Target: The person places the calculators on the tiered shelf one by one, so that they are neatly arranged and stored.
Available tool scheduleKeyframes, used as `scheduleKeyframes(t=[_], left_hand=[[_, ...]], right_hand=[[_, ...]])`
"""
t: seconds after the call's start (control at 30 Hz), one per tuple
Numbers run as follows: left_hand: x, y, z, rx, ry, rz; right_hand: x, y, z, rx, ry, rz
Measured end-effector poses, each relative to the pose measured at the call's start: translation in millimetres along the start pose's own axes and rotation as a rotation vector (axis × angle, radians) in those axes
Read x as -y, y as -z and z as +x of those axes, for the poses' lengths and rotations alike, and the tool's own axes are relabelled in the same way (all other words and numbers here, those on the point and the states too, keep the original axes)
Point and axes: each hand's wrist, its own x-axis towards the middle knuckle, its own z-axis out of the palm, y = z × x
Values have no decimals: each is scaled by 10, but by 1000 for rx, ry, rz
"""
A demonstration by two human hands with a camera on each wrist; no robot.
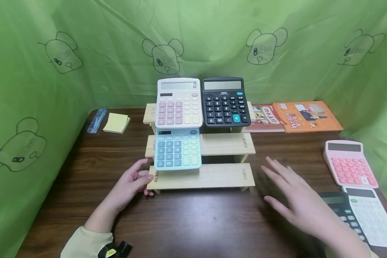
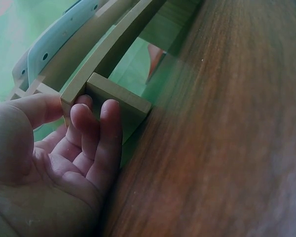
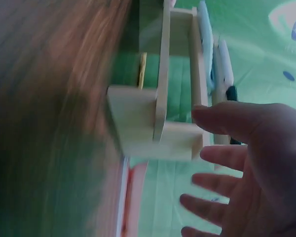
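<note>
While its lowest shelf is held at the left end, a 3-tier wooden stand [image 1: 224,177] rests mid-tabletop [image 1: 196,222] with 3 calculators aboard. A white-and-lilac calculator [image 1: 179,107] and a black calculator [image 1: 226,104] sit side by side on the top tier; a blue calculator [image 1: 177,150] occupies the left of the middle tier, its upper edge hidden behind the white-and-lilac unit. The left hand [image 1: 135,181] pinches the stand, thumb above the board and other fingers curled at its end and below. The right hand [image 1: 298,200] hovers apart from the stand's right side, fingers spread and grasping nothing. The step appears to be steadying or straightening the stand partway through loading it; the next move likely calls for a firm left hold and a free right hand for another calculator. At far right lie a pink calculator [image 1: 351,165], a white calculator [image 1: 374,218] and a dark calculator [image 1: 345,212], partly covered by the right arm. Sticky notes [image 1: 116,123] lie at back left, an orange book [image 1: 307,116] at back right.
</note>
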Motion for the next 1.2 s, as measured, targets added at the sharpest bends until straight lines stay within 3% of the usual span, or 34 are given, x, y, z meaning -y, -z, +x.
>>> scheduleKeyframes(t=[0.1, 0.23, 0.4, 0.5, 0.63, 0.8, 1.2], left_hand=[[0, -2, 0, 8, 0, -11], [-20, 0, -1, -3, 6, -2], [-46, -4, -8, -7, 16, 9], [-38, -4, -10, -3, 20, 14], [-28, -6, -8, -1, 19, 19], [-34, -7, -2, -1, 17, 23], [-36, -8, 1, 4, 17, 20]], right_hand=[[-137, 1, -129, -55, -16, -33], [-341, 2, -349, -86, -127, -71], [-493, -21, -636, 40, -342, -128], [-537, -32, -775, 127, -420, -99], [-583, -56, -945, 155, -406, -52], [-631, -115, -1066, 104, -309, -64], [-684, -142, -1092, -17, -248, -24]])
